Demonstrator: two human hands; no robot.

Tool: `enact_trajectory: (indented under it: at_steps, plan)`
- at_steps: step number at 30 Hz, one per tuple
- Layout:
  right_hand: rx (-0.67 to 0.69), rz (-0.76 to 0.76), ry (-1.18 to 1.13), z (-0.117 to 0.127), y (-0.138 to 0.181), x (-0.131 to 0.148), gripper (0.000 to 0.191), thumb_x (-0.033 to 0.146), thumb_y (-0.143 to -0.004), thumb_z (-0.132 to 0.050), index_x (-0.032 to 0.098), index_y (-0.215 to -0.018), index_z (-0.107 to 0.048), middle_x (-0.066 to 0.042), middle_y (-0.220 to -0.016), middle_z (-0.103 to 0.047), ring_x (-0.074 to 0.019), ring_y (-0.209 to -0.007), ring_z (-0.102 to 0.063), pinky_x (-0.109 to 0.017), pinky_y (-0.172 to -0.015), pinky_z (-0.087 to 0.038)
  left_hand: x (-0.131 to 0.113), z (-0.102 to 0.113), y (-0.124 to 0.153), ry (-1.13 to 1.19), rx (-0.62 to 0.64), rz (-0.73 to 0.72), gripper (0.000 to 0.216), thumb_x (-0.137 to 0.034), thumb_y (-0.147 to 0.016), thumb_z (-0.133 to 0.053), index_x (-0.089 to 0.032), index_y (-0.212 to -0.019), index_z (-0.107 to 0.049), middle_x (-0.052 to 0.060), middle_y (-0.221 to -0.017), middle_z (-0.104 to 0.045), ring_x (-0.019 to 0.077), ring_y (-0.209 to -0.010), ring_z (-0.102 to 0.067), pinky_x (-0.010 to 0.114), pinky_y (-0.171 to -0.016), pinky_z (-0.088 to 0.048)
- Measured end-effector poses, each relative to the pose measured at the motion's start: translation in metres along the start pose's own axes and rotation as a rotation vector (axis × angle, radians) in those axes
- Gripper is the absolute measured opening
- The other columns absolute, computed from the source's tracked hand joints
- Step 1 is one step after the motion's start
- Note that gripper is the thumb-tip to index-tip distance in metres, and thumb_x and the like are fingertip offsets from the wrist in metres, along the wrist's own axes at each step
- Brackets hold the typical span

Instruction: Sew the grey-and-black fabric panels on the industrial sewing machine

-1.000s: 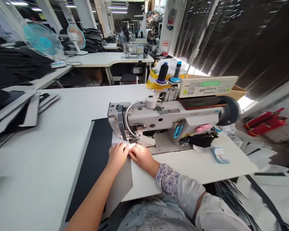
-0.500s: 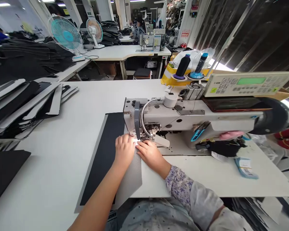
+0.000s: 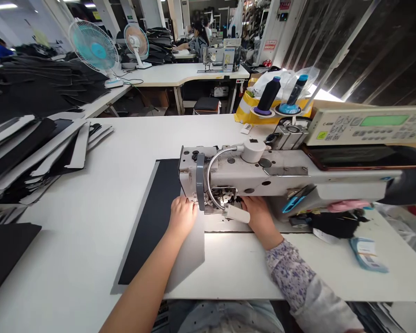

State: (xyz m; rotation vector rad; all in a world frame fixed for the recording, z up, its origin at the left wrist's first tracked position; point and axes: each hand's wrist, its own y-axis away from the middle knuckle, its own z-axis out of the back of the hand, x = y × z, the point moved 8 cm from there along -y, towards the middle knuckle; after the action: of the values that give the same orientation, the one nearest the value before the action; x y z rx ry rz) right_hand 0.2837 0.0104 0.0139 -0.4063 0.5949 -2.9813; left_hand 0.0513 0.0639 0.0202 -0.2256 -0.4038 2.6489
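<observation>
My left hand (image 3: pixel 182 216) is closed at the edge of a black and grey fabric panel (image 3: pixel 149 222), just left of the sewing machine's needle area; its fingers are curled together. The panel lies flat on the white table, with a grey part (image 3: pixel 189 256) under and beside my left wrist. My right hand (image 3: pixel 260 217) reaches beneath the arm of the sewing machine (image 3: pixel 215 171), right of the small white lamp head (image 3: pixel 236 213). Its fingertips are partly hidden by the machine, so whether they grip anything cannot be seen.
Stacked grey and black pieces (image 3: pixel 38 157) lie on the left, with a dark panel (image 3: pixel 10 254) nearer me. Thread cones (image 3: pixel 268 96) stand behind the machine beside its control panel (image 3: pixel 377 122). A blue packet (image 3: pixel 369 254) lies at right. Fans (image 3: pixel 94 48) and a person (image 3: pixel 199 39) are farther back.
My right hand has left the panel's edge beside my left hand and moved right, under the machine arm. My left hand stays by the needle area. The view has shifted slightly.
</observation>
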Motion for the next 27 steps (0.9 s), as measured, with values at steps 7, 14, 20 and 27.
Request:
enact_trajectory:
  at_steps: [7,14,20,27]
  plan:
    - [0.034,-0.089,0.039,-0.010,-0.008,-0.005,0.025,0.024,-0.091,-0.047,0.016,-0.100,-0.069,-0.014,-0.100,-0.068,-0.0301,-0.098,-0.059,-0.042,-0.088,-0.043,0.007,-0.003,-0.016,0.029,0.058,0.031,0.019,-0.013,-0.080,-0.046,-0.018,-0.083,-0.065,0.010,-0.087,-0.063,0.0259,-0.090,-0.058,0.038,-0.083,-0.044]
    - [-0.076,-0.164,-0.382,0.019,0.018,0.021,0.026,0.034,-0.091,-0.049,0.018,-0.090,-0.070,-0.011,-0.094,-0.069,-0.0244,-0.087,-0.062,-0.037,-0.081,-0.049,-0.026,0.028,0.030,0.213,0.071,-0.058,0.025,-0.027,-0.092,-0.046,-0.022,-0.111,-0.062,0.009,-0.112,-0.064,0.0242,-0.106,-0.056,0.040,-0.094,-0.042]
    - [0.215,-0.254,-0.988,-0.016,0.038,0.093,0.031,0.041,-0.088,-0.051,0.020,-0.069,-0.062,-0.003,-0.070,-0.062,-0.0164,-0.068,-0.059,-0.028,-0.063,-0.049,-0.057,0.052,0.055,0.344,-0.032,-0.139,0.018,-0.026,-0.091,-0.050,-0.021,-0.100,-0.064,0.005,-0.102,-0.068,0.0208,-0.101,-0.058,0.038,-0.094,-0.044]
    - [0.198,-0.327,-1.145,-0.024,0.025,0.096,0.031,0.043,-0.072,-0.070,0.021,-0.087,-0.055,0.000,-0.072,-0.061,-0.0149,-0.064,-0.058,-0.028,-0.059,-0.050,-0.052,0.057,0.053,0.092,-0.026,-0.270,0.022,-0.016,-0.090,-0.045,-0.021,-0.079,-0.064,0.004,-0.079,-0.065,0.0218,-0.093,-0.059,0.043,-0.099,-0.039]
